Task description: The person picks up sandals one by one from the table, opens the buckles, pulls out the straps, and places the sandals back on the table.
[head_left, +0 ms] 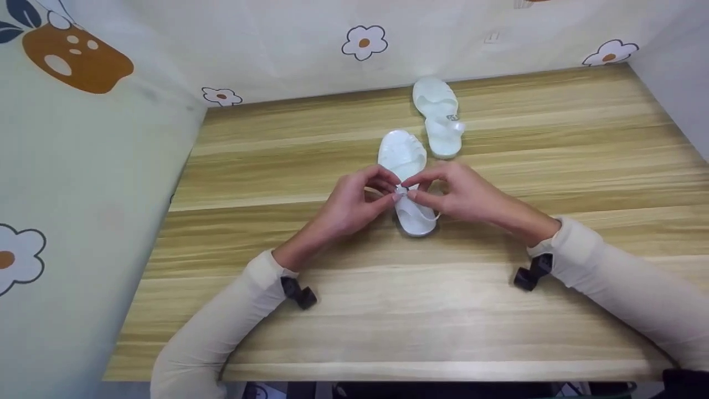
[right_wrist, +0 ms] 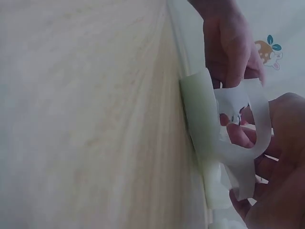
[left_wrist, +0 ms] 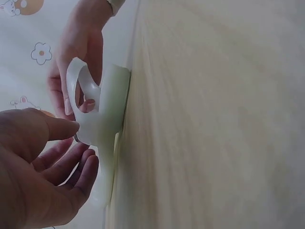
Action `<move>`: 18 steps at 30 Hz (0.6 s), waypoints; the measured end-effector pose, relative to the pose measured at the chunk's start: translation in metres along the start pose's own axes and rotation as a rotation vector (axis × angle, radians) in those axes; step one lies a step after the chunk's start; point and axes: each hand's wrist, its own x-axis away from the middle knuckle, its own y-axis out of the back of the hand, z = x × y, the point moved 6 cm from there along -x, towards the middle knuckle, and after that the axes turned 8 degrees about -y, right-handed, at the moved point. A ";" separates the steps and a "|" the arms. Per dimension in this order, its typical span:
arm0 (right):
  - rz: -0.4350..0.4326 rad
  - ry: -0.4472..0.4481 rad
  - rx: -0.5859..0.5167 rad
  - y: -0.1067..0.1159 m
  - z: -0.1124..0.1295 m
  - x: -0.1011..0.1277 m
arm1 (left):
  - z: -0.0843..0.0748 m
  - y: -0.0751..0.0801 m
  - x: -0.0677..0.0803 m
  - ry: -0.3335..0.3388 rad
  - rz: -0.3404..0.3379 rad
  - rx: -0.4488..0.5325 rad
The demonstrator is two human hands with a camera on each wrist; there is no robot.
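A white sandal (head_left: 400, 149) lies sole down on the table, toe pointing away from me. My left hand (head_left: 354, 202) pinches its ankle strap from the left, thumb and index finger close by the small metal buckle (right_wrist: 237, 117). From the right, my right hand (head_left: 462, 191) pinches the strap near the same spot, so the fingertips of both hands nearly meet. Behind the fingers the buckle is partly hidden. The strap (left_wrist: 73, 88) stands up in a loop at the heel in the left wrist view. A second white sandal (head_left: 441, 136) lies just beyond, its strap undone.
The wood-grain table (head_left: 388, 310) extends around the sandals. A pale flower-printed wall covering (head_left: 293, 50) borders it at the back, with a similar covering (head_left: 99, 183) on the left. Small black devices (head_left: 299, 292) are worn at both wrists.
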 end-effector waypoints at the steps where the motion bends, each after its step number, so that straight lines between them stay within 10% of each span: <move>1: 0.004 -0.007 -0.004 -0.001 -0.001 -0.001 | 0.000 0.000 0.000 -0.003 -0.002 0.004; 18: 0.010 -0.088 -0.070 -0.004 -0.004 -0.003 | 0.000 0.009 -0.001 0.021 0.079 0.028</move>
